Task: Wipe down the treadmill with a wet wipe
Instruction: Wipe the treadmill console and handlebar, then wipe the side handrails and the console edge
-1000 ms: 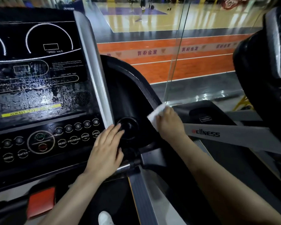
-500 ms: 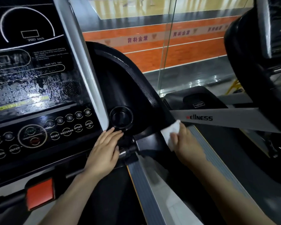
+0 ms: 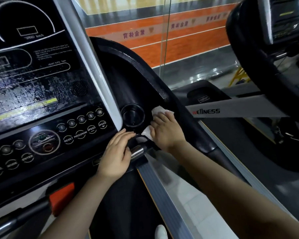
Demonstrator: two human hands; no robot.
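White and damp-looking, the crumpled wet wipe [image 3: 160, 111] lies under the right hand [image 3: 166, 131], whose fingers are stretched fairly straight and press it flat against the black plastic side tray of the treadmill [image 3: 138, 80], just right of the round black cup holder [image 3: 133, 116]. Pressing with a flat palm rather than pinching probably spreads the cloth over more surface per stroke. Only two patches of the wipe show, one beyond the fingertips and one by the thumb side, so its long axis seems to run along the fingers, pointing up and away toward the tray's curved rim. The left hand [image 3: 116, 155] rests with relaxed, extended fingers on the lower edge of the glossy black button console [image 3: 41, 94], holding nothing, most likely bracing the body while the other arm reaches.
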